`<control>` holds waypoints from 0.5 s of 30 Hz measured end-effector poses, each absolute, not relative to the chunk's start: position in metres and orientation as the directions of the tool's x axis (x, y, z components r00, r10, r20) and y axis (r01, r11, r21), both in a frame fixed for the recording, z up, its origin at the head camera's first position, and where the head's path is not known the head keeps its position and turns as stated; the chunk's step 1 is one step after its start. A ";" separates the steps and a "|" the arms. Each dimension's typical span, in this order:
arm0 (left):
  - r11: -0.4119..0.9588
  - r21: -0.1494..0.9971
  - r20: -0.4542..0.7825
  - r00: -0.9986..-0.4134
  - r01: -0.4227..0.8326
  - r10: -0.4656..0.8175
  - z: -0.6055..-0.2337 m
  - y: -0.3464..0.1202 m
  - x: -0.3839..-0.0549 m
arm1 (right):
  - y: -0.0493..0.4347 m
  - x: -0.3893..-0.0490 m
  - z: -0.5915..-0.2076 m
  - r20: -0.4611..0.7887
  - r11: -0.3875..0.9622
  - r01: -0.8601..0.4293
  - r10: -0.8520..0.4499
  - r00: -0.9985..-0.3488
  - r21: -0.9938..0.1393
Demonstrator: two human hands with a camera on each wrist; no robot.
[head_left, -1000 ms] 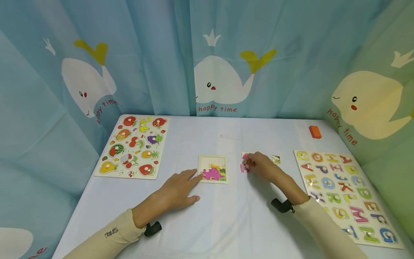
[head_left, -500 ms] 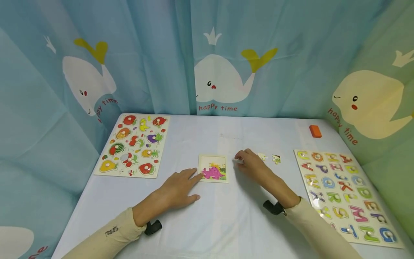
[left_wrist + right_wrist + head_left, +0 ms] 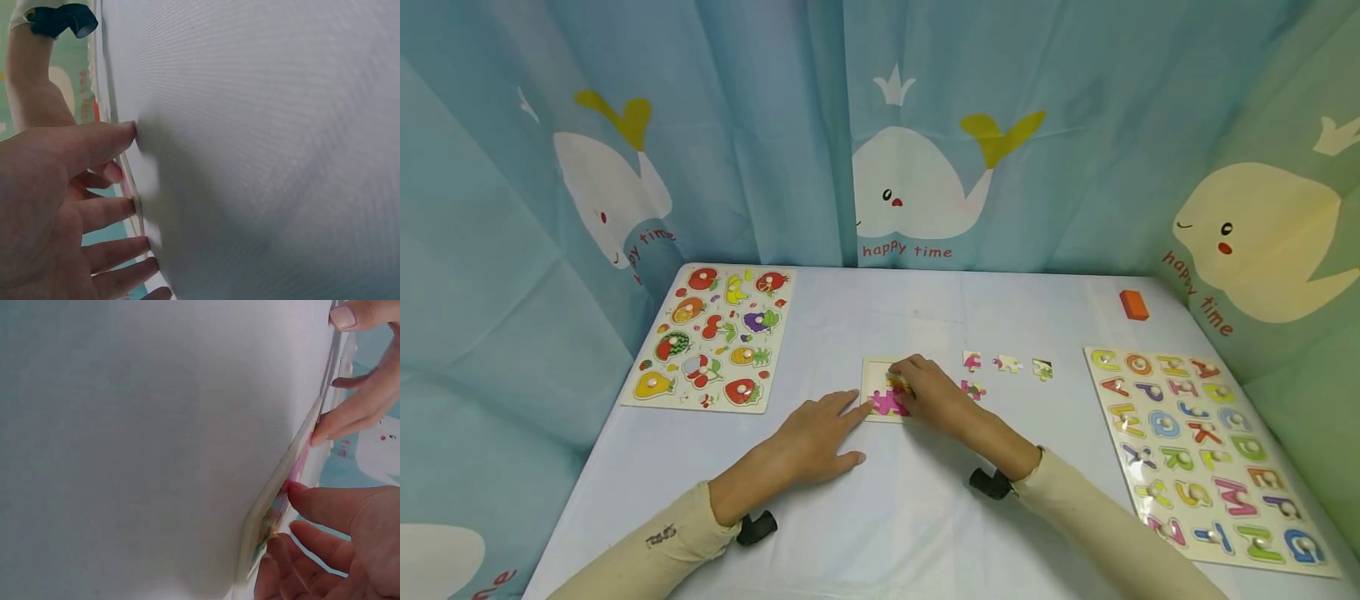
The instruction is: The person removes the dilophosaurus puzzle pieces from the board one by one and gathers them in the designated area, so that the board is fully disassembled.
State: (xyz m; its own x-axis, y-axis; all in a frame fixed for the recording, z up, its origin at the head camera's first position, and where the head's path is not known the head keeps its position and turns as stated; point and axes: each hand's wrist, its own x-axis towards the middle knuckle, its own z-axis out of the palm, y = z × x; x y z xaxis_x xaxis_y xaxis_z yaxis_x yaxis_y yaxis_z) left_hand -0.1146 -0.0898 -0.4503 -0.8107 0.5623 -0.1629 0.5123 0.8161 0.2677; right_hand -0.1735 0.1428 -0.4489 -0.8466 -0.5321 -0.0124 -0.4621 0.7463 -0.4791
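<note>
A small square jigsaw puzzle tray lies mid-table, with part of a pink dinosaur picture fitted in its lower part. My left hand lies flat beside its left edge, fingers spread and the index fingertip on the pink picture. Over the tray's right side is my right hand, its thumb and fingers bent in a pinch around a puzzle piece that they mostly hide. In the right wrist view the right thumb comes down on the picture. Loose puzzle pieces lie right of the tray, one partly behind the right hand.
A fruit peg board lies at the back left. On the right is an alphabet peg board, with an orange block behind it. A blue whale-print curtain borders the table's back and sides.
My right hand has moved left from the loose pieces onto the tray, uncovering loose pieces it had hidden. My left hand has stayed at the tray's left edge.
</note>
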 end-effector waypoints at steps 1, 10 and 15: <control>0.817 0.262 -0.163 -0.811 0.514 0.562 -0.450 -0.090 -0.115 | 0.143 -0.173 -0.450 -0.006 0.745 -0.471 -0.537 -0.843 -0.473; 0.823 0.256 -0.170 -0.814 0.508 0.556 -0.448 -0.089 -0.113 | 0.144 -0.173 -0.447 0.007 0.703 -0.541 -0.607 -0.795 -0.462; 0.823 0.262 -0.171 -0.815 0.504 0.554 -0.448 -0.088 -0.113 | 0.144 -0.175 -0.447 0.025 0.709 -0.552 -0.604 -0.797 -0.440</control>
State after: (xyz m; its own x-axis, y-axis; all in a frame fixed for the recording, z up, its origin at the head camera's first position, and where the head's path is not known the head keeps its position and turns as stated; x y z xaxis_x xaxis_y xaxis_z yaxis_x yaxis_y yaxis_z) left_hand -0.1133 -0.0882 -0.4479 -0.8149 0.5539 -0.1709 0.5044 0.8228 0.2618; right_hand -0.1749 0.1443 -0.4470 -0.7965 -0.6041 0.0252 -0.5515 0.7089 -0.4397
